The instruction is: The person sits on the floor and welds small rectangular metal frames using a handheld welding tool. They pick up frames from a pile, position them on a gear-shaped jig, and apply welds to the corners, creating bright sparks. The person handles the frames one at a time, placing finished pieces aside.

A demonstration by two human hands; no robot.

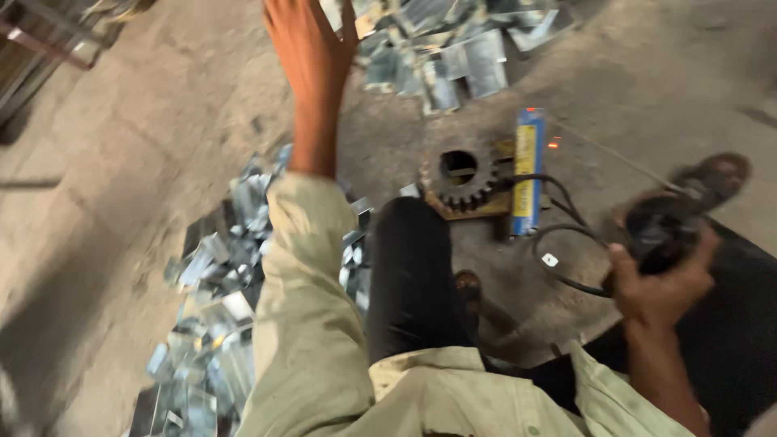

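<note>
We get 1 view here, from the camera on the person's head, and it looks steeply down over their own body at a workshop floor (121,186). The picture is tilted and a bit blurred. Close under the lens we see the pale sleeves and a dark trouser knee (409,267), filling the lower middle. The left hand (307,48) reaches up to the top edge, the right hand (660,279) sits near the right edge. Farther off, mid-frame, a toothed gear (460,176) lies on the ground. There is no 2nd view to share anything with.
</note>
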